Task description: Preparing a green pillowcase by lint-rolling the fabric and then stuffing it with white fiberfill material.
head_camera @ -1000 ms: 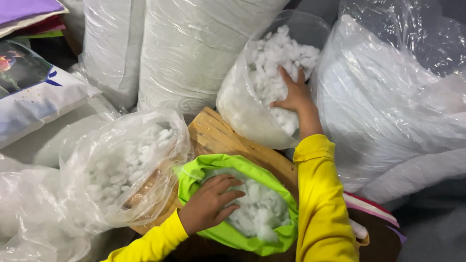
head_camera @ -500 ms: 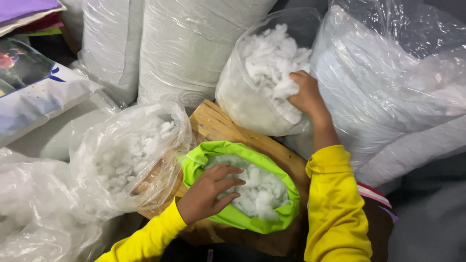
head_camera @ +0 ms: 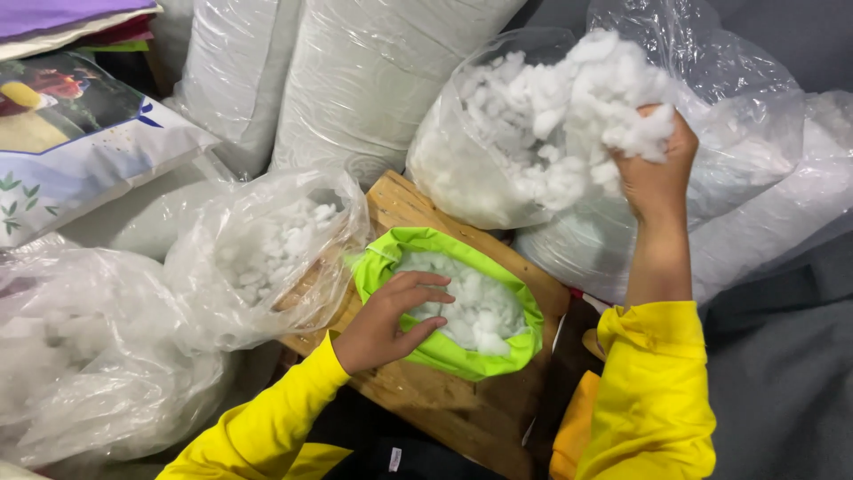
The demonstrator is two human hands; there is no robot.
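The lime-green cover (head_camera: 444, 351) lies on the wooden board (head_camera: 462, 418), its mouth gaping upward and toward the far side, its long axis running from near left to far right across the board. White stuffing (head_camera: 475, 302) fills it nearly to the rim. The left hand (head_camera: 386, 320) rests on the cover's near-left lip, fingers spread flat and loose over the filling, pressing rather than gripping.

Above and to the right of the cover, the right hand (head_camera: 653, 173) is raised and clenched around a big clump of fibre (head_camera: 604, 107), which trails back into the clear plastic bag (head_camera: 471, 169) standing just beyond the board's far edge. That bag leans open toward the cover.

Left of the cover, a second clear bag of stuffing (head_camera: 267, 253) sprawls partly over the board's left edge, touching or nearly touching the green fabric. The board's near corner, in front of the cover, is bare wood. Wrapped pillows (head_camera: 373, 80) stand behind everything.
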